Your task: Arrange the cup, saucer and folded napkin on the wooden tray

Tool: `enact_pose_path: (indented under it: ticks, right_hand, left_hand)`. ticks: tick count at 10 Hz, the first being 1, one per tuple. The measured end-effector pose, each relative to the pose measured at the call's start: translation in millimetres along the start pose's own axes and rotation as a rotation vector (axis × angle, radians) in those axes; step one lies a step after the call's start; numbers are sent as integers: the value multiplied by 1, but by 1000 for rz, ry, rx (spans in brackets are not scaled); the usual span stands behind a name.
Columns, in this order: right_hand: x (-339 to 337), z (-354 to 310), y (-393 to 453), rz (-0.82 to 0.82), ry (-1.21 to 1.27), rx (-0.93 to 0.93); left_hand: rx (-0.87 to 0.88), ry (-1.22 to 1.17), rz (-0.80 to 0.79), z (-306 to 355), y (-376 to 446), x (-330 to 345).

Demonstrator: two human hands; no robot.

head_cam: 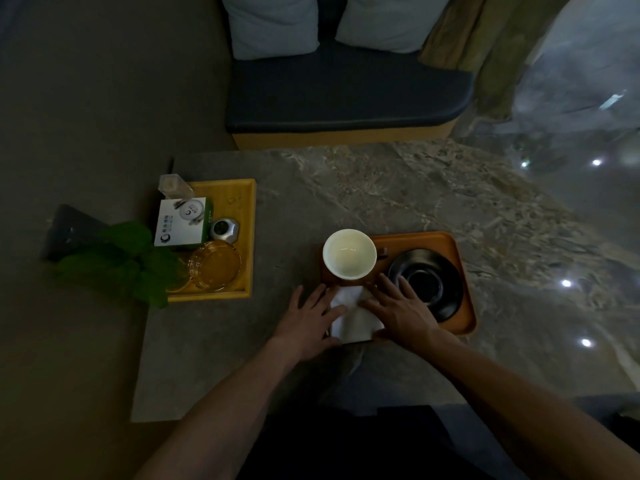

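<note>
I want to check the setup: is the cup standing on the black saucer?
No, the cup stands beside the saucer, on the left part of the tray.

We find one printed item only: the white and green box [181,221] standing in the yellow tray [246,237]. Its front carries a dark round logo at the lower left, with a line of characters beside it. We cannot read these characters; they are too small and blurred.
</note>
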State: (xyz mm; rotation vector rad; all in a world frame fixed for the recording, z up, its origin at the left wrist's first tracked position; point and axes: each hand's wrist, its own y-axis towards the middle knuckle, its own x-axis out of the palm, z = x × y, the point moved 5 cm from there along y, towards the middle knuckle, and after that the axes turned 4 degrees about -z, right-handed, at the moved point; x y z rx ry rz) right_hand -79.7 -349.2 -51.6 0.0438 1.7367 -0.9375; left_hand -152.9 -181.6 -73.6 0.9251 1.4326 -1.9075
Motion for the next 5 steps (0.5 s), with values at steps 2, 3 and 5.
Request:
enact_pose_path:
  ticks: [2, 3, 5]
  right_hand:
    - [2, -7, -11, 16, 66, 77]
    - [5, -14, -24, 33, 109, 86]
    - [-5, -11, -52, 67, 151, 16]
  left_hand:
    - [-19, -3, 5, 5, -6, -2]
    - [-45, -40, 8, 9, -14, -7]
    - [-109, -131, 96, 27, -28, -25]
